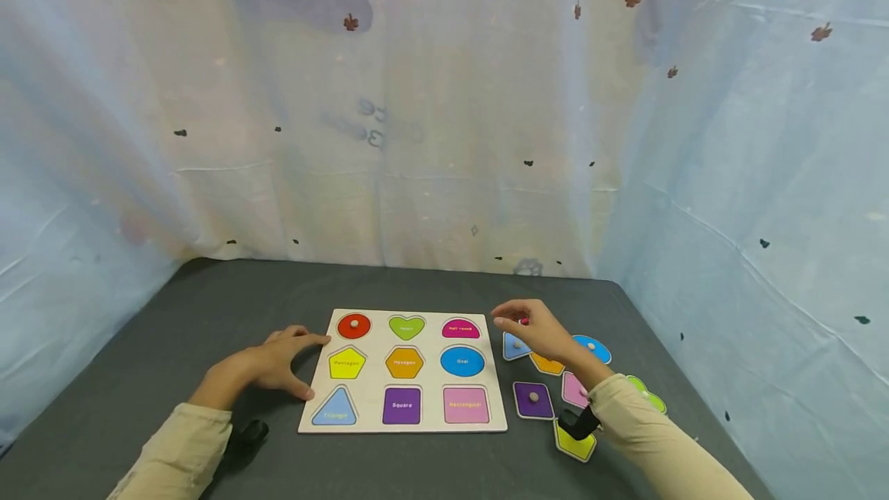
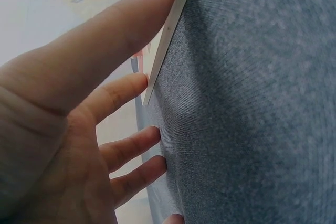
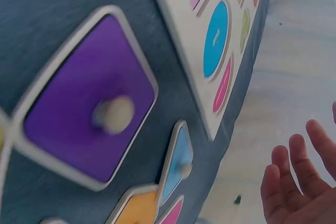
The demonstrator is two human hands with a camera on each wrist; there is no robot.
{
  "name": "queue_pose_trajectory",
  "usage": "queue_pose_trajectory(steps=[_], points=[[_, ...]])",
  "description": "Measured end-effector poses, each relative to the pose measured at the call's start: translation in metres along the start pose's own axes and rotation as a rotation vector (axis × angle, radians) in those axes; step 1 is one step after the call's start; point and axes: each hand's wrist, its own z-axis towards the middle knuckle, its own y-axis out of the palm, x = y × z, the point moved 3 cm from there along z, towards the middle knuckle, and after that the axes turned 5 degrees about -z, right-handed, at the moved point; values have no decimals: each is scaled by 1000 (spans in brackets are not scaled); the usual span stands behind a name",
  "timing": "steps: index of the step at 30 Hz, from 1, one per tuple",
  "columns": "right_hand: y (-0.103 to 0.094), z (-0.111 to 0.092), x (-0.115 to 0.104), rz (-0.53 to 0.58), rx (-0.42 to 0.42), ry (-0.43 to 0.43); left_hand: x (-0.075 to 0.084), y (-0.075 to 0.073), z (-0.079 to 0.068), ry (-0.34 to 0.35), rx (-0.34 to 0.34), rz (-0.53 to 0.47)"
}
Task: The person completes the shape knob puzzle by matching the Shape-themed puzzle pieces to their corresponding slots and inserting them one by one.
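Note:
A white wooden shape-puzzle board point(image 1: 432, 407) lies on the dark cloth, its coloured recesses labelled with shape names. A red circle piece point(image 1: 354, 326) with a knob sits in its top-left place. My left hand point(image 1: 281, 359) is at the board's left side, thumb point(image 2: 136, 11) and index fingertip touching its edge, the other fingers spread. Past the right edge my right hand point(image 1: 538, 328) hovers with loosely bent fingers and nothing in them. Below and around it are a blue triangle piece point(image 1: 514, 346), an orange piece point(image 1: 547, 363) and a partly hidden pink piece point(image 3: 172, 214).
Several knobbed pieces lie right of the board: a purple square point(image 1: 533, 400), a blue oval point(image 1: 594, 348), a pink rectangle point(image 1: 573, 390), a yellow pentagon point(image 1: 575, 442) and a green heart point(image 1: 649, 396). Pale patterned curtains point(image 1: 430, 137) enclose the table's back and sides.

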Motion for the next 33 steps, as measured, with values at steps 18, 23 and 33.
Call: queue_pose_trajectory(steps=[18, 23, 33], points=[[-46, -52, 38, -68, 31, 56, -1, 1, 1, -27, -3, -17], [-55, -67, 57, -125, 39, 105, 0, 0, 0, -23, 0, -15], [-68, -97, 97, -164, 61, 218, -1, 2, 1, -33, 2, -15]])
